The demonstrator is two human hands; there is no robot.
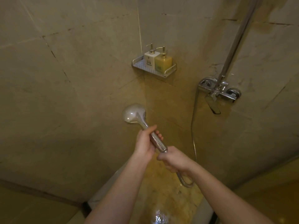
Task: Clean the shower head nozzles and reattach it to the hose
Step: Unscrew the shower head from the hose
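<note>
A chrome shower head (134, 114) points up and left toward the tiled wall, showing its rounded back; the nozzle face is hidden. My left hand (145, 142) wraps around its handle. At the handle's lower end my right hand (174, 159) closes on the hose end. The metal hose (193, 130) loops out below my right hand and rises along the wall to the mixer tap (218, 89). Whether the hose end is screwed onto the handle is hidden by my fingers.
A metal corner shelf (155, 68) holds a white pump bottle (150, 59) and a yellow pump bottle (163, 62). A chrome riser pipe (234, 44) climbs from the tap. A wet shiny patch (159, 216) lies below between my forearms.
</note>
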